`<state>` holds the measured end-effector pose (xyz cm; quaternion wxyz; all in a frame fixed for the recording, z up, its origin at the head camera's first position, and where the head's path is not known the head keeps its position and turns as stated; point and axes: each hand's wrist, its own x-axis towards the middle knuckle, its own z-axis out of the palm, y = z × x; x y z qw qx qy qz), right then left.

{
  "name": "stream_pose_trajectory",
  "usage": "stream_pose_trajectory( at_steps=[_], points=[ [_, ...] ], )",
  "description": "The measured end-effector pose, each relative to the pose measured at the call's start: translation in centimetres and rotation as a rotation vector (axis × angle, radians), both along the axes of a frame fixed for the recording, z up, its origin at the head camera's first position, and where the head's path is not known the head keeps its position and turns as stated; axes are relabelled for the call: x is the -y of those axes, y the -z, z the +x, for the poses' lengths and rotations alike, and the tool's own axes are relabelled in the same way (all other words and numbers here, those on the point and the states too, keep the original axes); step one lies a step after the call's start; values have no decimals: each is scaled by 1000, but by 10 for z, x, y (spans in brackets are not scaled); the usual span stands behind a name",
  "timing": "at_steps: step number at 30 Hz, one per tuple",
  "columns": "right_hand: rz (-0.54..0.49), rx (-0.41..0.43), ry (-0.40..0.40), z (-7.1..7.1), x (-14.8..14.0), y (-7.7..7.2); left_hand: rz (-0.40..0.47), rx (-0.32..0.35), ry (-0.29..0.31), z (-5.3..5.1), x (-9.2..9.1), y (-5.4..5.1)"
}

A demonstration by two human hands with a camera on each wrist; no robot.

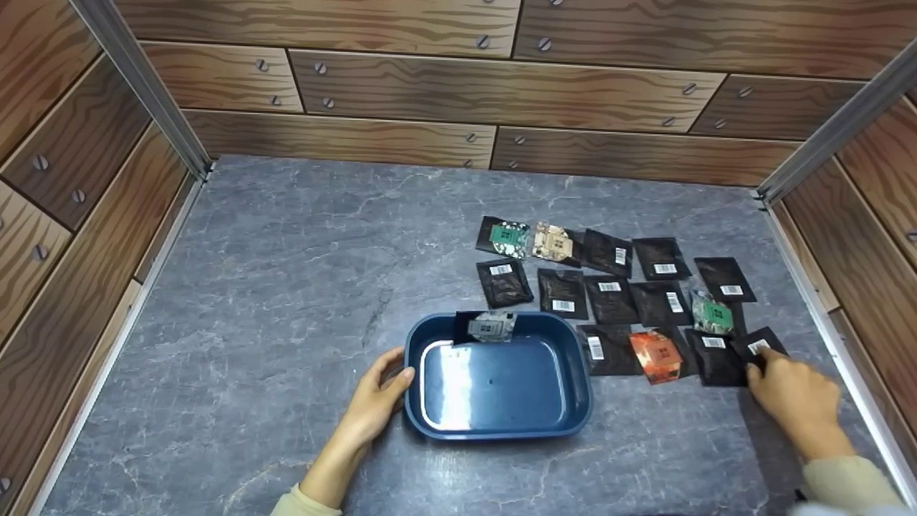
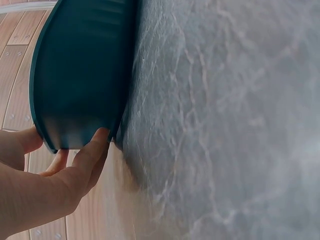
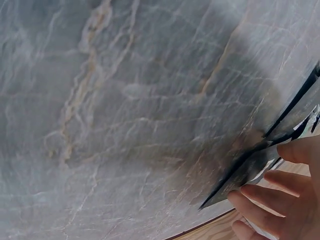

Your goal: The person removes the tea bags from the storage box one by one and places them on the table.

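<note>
A blue plastic tub (image 1: 501, 434) stands on the grey marbled surface. My left hand (image 1: 376, 398) grips its left rim, thumb on the rim and fingers against the outer wall, as the left wrist view shows. Inside, a black sachet with a grey label (image 1: 491, 327) leans on the tub's back wall. My right hand (image 1: 799, 394) touches the black sachet (image 1: 766, 340) at the right end of the front row. In the right wrist view its fingers (image 3: 257, 200) lie fairly straight and spread over that sachet (image 3: 235, 180), thumb near one edge.
Several more flat sachets lie in loose rows right of and behind the tub. Most show barcodes; an orange-labelled sachet (image 1: 658, 356), a green one (image 1: 509, 238) and a cream one (image 1: 553, 244) show coloured fronts. Wood-patterned walls (image 1: 458, 82) enclose the surface.
</note>
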<state>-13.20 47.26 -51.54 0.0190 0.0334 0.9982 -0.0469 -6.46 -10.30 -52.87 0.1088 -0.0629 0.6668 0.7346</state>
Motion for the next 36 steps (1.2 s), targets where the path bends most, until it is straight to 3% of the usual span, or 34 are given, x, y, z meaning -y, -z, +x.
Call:
stream_pose_trajectory(
  at_steps=[5, 12, 21, 36],
  points=[
    [1, -47, -5, 1, 5, -3, 11, -4, -6, 0, 0, 0],
    [-8, -307, -87, 3, 25, -5, -2, -3, -13, 1, 0, 0],
    [20, -578, -286, 1, 63, -11, 3, -4, -10, 1, 0, 0],
    [1, -705, -535, -1, 131, -32, 6, -4, -13, -1, 0, 0]
  ],
)
